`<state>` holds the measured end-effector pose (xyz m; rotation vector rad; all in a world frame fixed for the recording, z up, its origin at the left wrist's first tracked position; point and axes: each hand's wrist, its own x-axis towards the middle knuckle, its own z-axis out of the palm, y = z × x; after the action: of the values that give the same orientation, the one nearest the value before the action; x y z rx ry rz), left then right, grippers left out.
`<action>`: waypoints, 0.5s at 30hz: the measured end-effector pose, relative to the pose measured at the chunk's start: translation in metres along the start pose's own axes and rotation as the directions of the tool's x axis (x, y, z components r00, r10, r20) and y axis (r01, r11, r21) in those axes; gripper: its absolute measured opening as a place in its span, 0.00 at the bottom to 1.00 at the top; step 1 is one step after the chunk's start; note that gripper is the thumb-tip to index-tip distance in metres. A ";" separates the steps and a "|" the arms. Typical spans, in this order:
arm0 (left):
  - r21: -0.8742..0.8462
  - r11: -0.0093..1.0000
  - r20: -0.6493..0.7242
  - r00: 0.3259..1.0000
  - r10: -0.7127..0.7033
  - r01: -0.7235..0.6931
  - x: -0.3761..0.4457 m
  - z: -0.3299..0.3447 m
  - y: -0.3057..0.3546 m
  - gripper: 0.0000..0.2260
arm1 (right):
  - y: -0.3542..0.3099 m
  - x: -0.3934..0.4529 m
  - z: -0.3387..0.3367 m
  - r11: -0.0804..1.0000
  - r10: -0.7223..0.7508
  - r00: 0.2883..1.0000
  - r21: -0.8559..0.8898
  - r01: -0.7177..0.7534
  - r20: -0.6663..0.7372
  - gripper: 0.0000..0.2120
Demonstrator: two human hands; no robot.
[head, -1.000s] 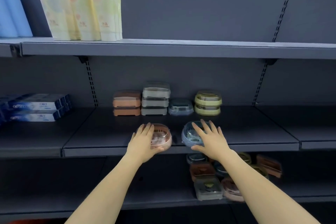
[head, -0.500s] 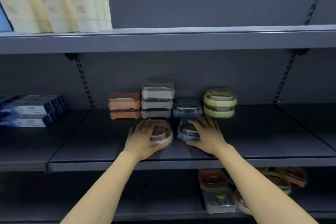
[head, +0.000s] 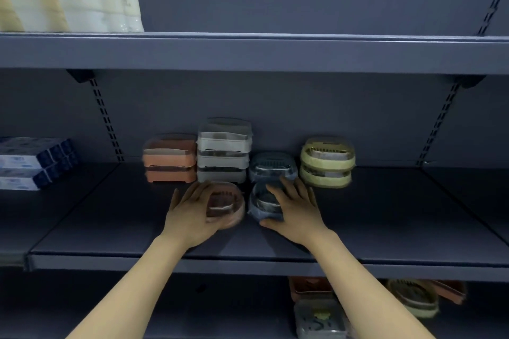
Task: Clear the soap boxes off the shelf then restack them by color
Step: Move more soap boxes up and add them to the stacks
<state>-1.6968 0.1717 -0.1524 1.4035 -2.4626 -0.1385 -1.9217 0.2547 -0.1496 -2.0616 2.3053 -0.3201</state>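
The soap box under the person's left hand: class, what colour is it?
Pink, with a clear lid; the soap box shows best in the head view, held by the left hand.

pink box point(head: 226, 204): round, lying flat just before the grey stack point(head: 223, 152)
blue box point(head: 265, 202): round, flat, right of it
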 end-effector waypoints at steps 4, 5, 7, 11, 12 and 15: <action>0.028 0.999 -0.056 0.998 -0.025 0.027 0.001 -0.009 0.019 0.44 | -0.003 -0.004 0.009 0.999 0.041 0.999 0.017 -0.041 -0.028 0.37; 0.041 0.998 -0.076 0.996 -0.037 0.040 0.003 -0.007 0.022 0.42 | -0.004 -0.004 0.011 0.998 0.052 0.998 0.034 -0.051 -0.034 0.36; 0.079 0.994 -0.101 0.993 -0.064 0.072 0.008 -0.003 0.026 0.41 | -0.005 -0.003 0.011 0.997 0.056 0.998 0.053 -0.054 -0.040 0.36; 0.110 0.989 -0.109 0.990 -0.087 0.099 0.014 -0.003 0.033 0.39 | -0.003 -0.003 0.008 0.995 0.055 0.997 0.088 -0.050 -0.051 0.35; 0.114 0.989 -0.121 0.989 -0.084 0.098 0.014 -0.003 0.034 0.40 | -0.002 -0.003 0.006 0.992 0.067 0.995 0.113 -0.058 -0.077 0.35; 0.092 0.991 -0.169 0.982 -0.083 0.100 0.013 0.000 0.032 0.40 | 0.002 0.004 -0.007 0.987 0.105 0.976 0.142 -0.078 -0.191 0.35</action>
<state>-1.7299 0.1771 -0.1417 1.5054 -2.2998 0.0791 -1.9248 0.2513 -0.1428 -1.9329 2.4022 -0.6845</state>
